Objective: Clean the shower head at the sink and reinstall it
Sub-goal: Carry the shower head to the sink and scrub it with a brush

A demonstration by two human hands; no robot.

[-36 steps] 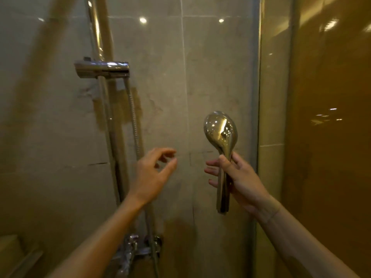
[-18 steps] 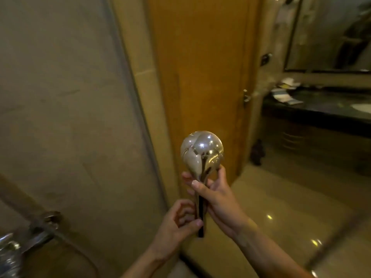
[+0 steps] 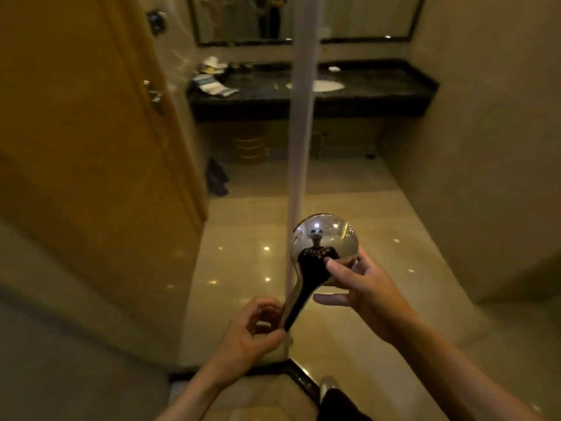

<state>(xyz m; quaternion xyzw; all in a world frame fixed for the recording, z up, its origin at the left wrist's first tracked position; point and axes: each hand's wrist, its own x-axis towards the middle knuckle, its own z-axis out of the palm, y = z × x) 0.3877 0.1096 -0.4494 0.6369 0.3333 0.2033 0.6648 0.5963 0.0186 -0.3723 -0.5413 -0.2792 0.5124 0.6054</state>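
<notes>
Both hands grip the domed, mirror-chrome shower head [image 3: 323, 247]; its tapered handle seems smooth.

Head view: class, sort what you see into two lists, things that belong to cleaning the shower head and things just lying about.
For the job:
shower head
left hand
right hand
sink

Lying about:
papers
shoes
door
mirror

Mirror-bright chrome shower head [image 3: 324, 241], glossy polished floor tiles [image 3: 249, 262], dark speckled stone counter [image 3: 364, 95], smooth wooden door [image 3: 76, 117].
</notes>
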